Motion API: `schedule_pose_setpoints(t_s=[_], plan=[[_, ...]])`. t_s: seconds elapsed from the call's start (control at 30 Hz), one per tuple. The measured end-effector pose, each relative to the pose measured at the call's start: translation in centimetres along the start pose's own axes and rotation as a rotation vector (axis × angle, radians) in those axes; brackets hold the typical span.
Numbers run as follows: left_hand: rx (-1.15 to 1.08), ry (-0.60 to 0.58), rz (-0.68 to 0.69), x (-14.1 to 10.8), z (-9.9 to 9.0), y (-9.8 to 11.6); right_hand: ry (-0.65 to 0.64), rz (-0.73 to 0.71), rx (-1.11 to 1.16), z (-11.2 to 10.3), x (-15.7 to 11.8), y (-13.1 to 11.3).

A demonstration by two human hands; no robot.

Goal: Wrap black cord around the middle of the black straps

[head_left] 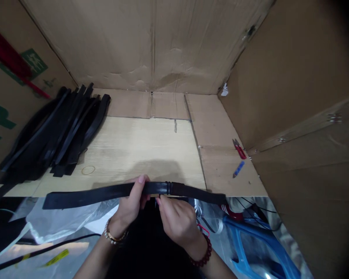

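A long, flat black strip (104,193), slightly bowed, lies crosswise along the front edge of the work surface. My left hand (130,207) is closed around it left of its middle, thumb on top. Thin dark bands (169,188) circle the strip just right of that grip. Below these bands, the fingers of my right hand (177,219) are pinched together at the strip's lower edge. A small dark bit shows at the fingertips, too small to name.
Many similar black strips (66,128) are piled at the left. A rubber band (88,170) lies beside them. Red-handled snips (239,149) and a blue-handled blade (238,169) lie at the right. Cardboard walls (293,77) enclose the surface; a blue plastic chair (256,236) stands below.
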State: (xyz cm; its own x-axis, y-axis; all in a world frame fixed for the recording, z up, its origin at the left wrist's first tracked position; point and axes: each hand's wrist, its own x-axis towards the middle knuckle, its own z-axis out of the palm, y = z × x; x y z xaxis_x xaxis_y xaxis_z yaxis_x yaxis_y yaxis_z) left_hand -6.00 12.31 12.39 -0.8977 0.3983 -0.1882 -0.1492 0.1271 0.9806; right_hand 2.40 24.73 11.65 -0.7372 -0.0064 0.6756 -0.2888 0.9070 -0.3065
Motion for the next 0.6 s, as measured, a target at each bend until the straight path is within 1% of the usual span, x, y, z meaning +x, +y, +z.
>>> schedule_pose_setpoints(t_s=[0.07,0.17,0.23,0.33,0.37,0.43,0.53,0.6], plan=[[0.021,0.035,-0.016,-0.2,0.1,-0.5,-0.083,-0.02,-0.032,0.2,-0.1,-0.3],[0.118,0.15,0.094,-0.1,0.3,-0.3,-0.165,-0.068,-0.098,0.2,-0.3,-0.9],[0.157,0.227,0.148,0.1,0.2,0.2,-0.195,-0.101,-0.126,-0.4,-0.3,-1.3],[0.176,0.266,0.162,0.5,-0.3,1.0,-0.256,-0.153,-0.15,-1.9,0.1,-1.9],[0.179,0.26,0.16,0.5,-0.5,1.2,-0.279,-0.176,-0.156,-2.5,0.3,-2.0],[0.17,0.204,0.154,0.5,-0.7,1.5,-0.327,-0.222,-0.174,-3.7,0.8,-2.1],[0.109,0.056,0.124,0.1,-0.6,1.6,-0.387,-0.274,-0.175,-5.0,1.5,-2.1],[0.063,-0.045,0.118,-0.2,-0.5,1.5,-0.427,-0.279,-0.157,-5.7,1.8,-2.1]])
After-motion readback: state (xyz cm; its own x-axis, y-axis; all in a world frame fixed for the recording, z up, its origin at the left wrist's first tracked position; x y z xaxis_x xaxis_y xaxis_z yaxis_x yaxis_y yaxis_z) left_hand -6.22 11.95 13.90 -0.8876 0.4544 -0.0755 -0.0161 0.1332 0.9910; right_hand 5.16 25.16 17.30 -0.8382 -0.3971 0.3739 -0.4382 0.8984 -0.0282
